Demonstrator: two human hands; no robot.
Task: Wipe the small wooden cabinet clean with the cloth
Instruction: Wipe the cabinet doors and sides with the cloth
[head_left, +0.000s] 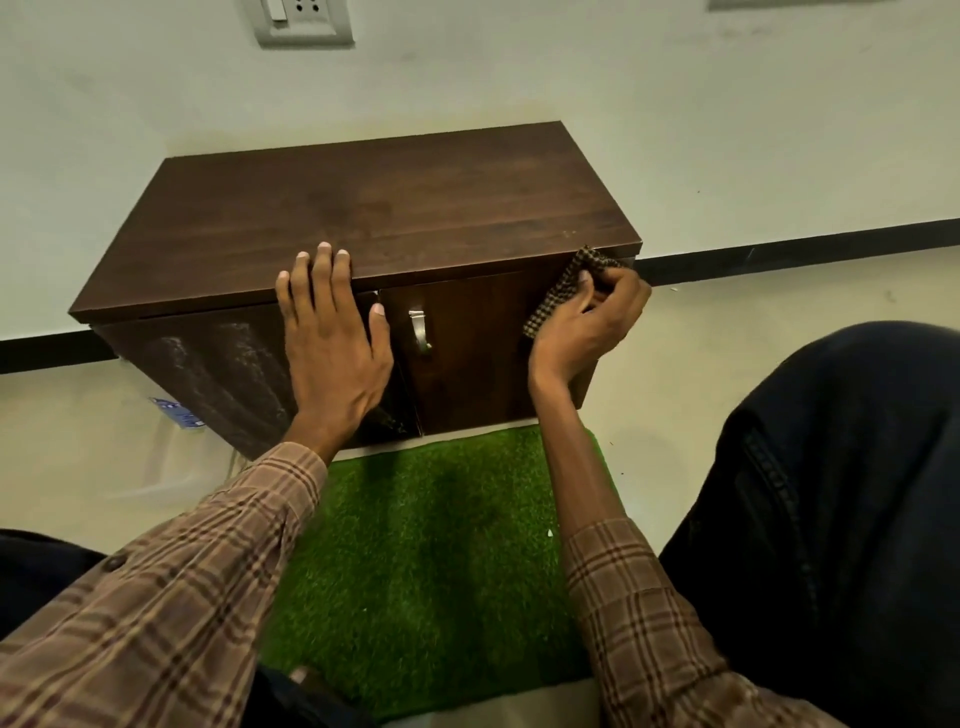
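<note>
A small dark wooden cabinet (374, 208) stands on the floor against a pale wall, with two front doors and a metal handle (420, 328) on the right door. My left hand (332, 338) lies flat with fingers spread over the front top edge, above the gap between the doors. My right hand (584, 322) grips a brown checked cloth (566, 286) and presses it against the upper right corner of the right door. The left door shows pale dusty streaks (218, 358).
A green artificial grass mat (431, 545) lies on the floor in front of the cabinet. My knee in dark trousers (831, 493) rises at the right. A wall socket (304, 18) sits above. A black skirting strip (805, 244) runs along the wall.
</note>
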